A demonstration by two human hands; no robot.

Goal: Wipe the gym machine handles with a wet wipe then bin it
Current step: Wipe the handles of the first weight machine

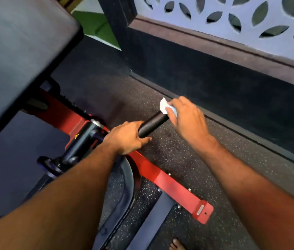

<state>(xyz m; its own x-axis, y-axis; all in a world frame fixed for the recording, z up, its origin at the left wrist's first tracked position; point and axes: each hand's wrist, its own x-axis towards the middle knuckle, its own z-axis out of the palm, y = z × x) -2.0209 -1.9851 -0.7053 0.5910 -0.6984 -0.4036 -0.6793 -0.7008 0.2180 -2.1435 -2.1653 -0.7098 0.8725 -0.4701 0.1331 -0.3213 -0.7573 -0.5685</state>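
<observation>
Left hand (124, 137): wrapped round the near end of the black handle (152, 124).
Right hand (187, 120): clutches the wet wipe (164, 106) at the handle's far tip — near the dark wall base (214, 83).
Open room: speckled floor (187, 159) between handle and wall.

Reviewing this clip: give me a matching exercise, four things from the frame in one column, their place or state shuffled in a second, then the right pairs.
Things
1. left hand
2. right hand
3. wet wipe
4. red frame bar

Place or state
A. white, crumpled, at the far end of the handle
B. bolted low over the speckled floor
C. grips the near end of the black handle
D. holds the wipe at the handle's tip

Pairs: 1-C, 2-D, 3-A, 4-B
</observation>
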